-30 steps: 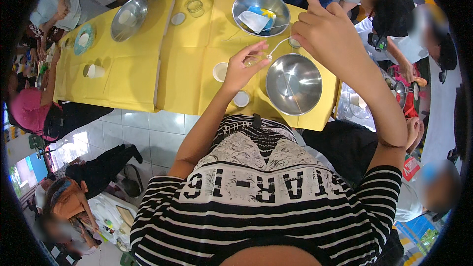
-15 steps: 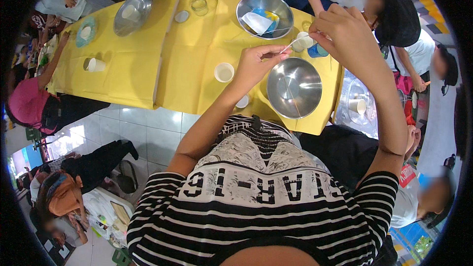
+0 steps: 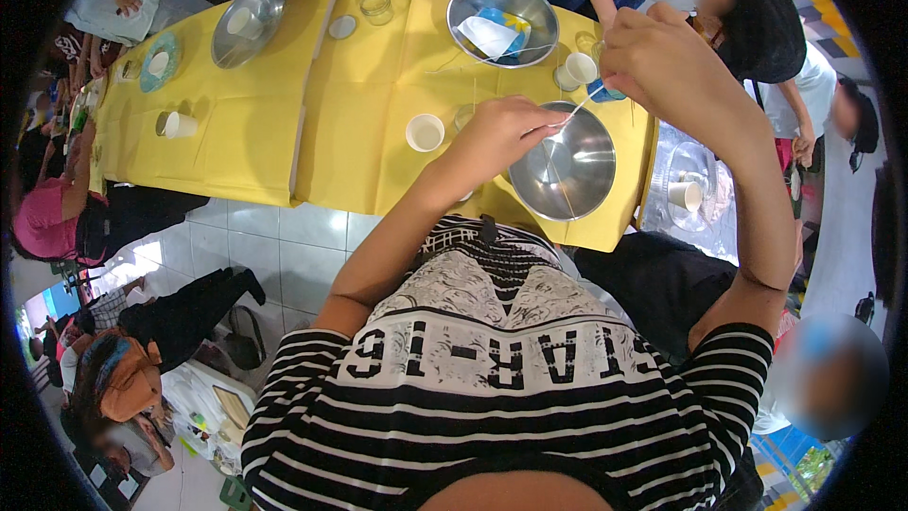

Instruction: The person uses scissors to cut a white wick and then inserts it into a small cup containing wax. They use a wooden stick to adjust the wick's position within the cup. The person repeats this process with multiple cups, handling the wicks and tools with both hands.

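Note:
A short white string (image 3: 588,96) runs taut and slanting between my two hands above the table. My left hand (image 3: 501,140) pinches its lower end over the rim of a steel bowl (image 3: 594,166). Higher and to the right, my right hand (image 3: 653,61) has the other end between its fingertips. The bowl stands close to my body, with a thin light-coloured stick or strand lying across it. Beside my left hand is a white paper cup (image 3: 425,132), and a clear glass is partly hidden behind that hand.
A second steel bowl (image 3: 463,14) holds a white and blue packet (image 3: 492,36). Near my right hand stand another paper cup (image 3: 579,67) and a blue object. A glass jar (image 3: 375,7) and a lid (image 3: 342,27) lie farther back on the yellow-covered table (image 3: 359,166). Other people surround the table.
My left hand has come down and slightly right, its fingertips now over the bowl. The string between my hands has gone from a curve to a straighter, steeper slant.

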Motion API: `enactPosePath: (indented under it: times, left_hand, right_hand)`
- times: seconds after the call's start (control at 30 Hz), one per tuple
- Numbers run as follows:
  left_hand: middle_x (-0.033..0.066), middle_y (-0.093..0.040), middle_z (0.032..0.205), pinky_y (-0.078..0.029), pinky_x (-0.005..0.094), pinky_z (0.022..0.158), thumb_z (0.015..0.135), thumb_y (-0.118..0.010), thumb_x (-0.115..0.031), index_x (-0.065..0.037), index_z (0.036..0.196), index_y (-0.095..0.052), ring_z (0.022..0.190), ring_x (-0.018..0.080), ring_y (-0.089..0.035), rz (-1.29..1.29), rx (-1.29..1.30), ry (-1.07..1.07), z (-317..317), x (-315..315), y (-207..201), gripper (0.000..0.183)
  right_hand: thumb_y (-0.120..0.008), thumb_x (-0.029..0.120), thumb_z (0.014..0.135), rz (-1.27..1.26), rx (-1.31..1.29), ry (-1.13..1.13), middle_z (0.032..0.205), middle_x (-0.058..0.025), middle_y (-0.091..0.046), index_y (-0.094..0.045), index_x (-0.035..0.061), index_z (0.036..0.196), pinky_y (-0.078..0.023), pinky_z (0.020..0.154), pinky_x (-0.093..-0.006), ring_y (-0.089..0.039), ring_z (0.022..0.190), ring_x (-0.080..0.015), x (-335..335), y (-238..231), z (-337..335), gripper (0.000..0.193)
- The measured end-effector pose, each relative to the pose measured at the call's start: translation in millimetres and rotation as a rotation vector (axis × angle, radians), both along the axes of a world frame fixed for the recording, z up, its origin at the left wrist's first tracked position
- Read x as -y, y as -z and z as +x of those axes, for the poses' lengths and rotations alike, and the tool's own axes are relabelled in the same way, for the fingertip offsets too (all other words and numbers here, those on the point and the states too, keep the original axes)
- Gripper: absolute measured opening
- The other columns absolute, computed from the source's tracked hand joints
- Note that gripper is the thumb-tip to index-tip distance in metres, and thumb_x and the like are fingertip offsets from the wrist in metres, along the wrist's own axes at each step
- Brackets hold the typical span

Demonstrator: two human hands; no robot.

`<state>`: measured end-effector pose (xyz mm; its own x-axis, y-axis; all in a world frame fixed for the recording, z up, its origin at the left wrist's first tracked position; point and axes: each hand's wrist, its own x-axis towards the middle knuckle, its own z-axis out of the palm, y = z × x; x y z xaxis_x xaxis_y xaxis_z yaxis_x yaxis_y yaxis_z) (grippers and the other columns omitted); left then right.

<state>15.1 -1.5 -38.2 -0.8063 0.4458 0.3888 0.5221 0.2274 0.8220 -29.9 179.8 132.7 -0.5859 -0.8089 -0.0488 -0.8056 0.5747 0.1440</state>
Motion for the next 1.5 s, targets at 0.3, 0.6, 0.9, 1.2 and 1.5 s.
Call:
enactPosePath:
  times: [0.3, 0.6, 0.9, 1.2, 1.5]
  left_hand:
    - [0.0117, -0.068, 0.086, -0.050, 0.0321, 0.065, 0.077, -0.068, -0.008, -0.009, 0.101, -0.069, 0.073, 0.0253, -0.064, -0.037, 0.006, -0.082, 2, -3, -4, 0.024]
    - [0.0131, -0.068, 0.082, -0.051, 0.0317, 0.065, 0.079, -0.071, -0.020, -0.003, 0.091, -0.071, 0.070, 0.0254, -0.065, 0.233, 0.096, -0.196, 3, -13, 0, 0.021]
    - [0.0125, -0.069, 0.081, -0.050, 0.0302, 0.063, 0.079, -0.070, -0.017, -0.003, 0.088, -0.071, 0.070, 0.0246, -0.066, 0.215, 0.093, -0.216, 2, -13, 0, 0.017]
    - [0.0137, -0.066, 0.109, -0.049, 0.0294, 0.080, 0.077, -0.073, -0.016, -0.005, 0.110, -0.065, 0.096, 0.0197, -0.064, -0.001, -0.040, -0.297, -12, 13, 20, 0.035]
    - [0.0106, -0.065, 0.103, -0.050, 0.0295, 0.074, 0.088, -0.063, -0.020, -0.004, 0.113, -0.061, 0.090, 0.0167, -0.063, -0.040, 0.219, -0.628, -14, 103, 46, 0.030]
  right_hand:
    - [-0.067, 0.016, 0.076, -0.032, 0.006, 0.033, 0.082, -0.0052, -0.060, -0.067, 0.0048, 0.078, -0.040, 0.079, -0.0337, -0.056, 0.087, -0.0189, 2, 0, 8, 0.011]
    - [-0.065, 0.015, 0.077, -0.075, -0.016, 0.062, 0.078, -0.0060, -0.061, -0.067, 0.0047, 0.078, -0.041, 0.076, -0.0345, -0.059, 0.081, -0.0208, -4, 0, 7, 0.010]
    - [-0.065, 0.017, 0.077, -0.084, -0.036, 0.037, 0.077, -0.0045, -0.061, -0.067, 0.0058, 0.077, -0.041, 0.077, -0.0338, -0.058, 0.081, -0.0205, -3, 2, 9, 0.012]
    - [-0.064, 0.016, 0.072, -0.077, -0.262, 0.013, 0.076, -0.0002, -0.059, -0.064, 0.0100, 0.073, -0.040, 0.073, -0.0319, -0.056, 0.084, -0.0159, 16, 32, 8, 0.006]
    - [-0.060, 0.017, 0.073, -0.125, -0.233, 0.039, 0.074, 0.0003, -0.056, -0.059, 0.0108, 0.068, -0.040, 0.068, -0.0319, -0.055, 0.080, -0.0157, 33, 157, -17, 0.007]
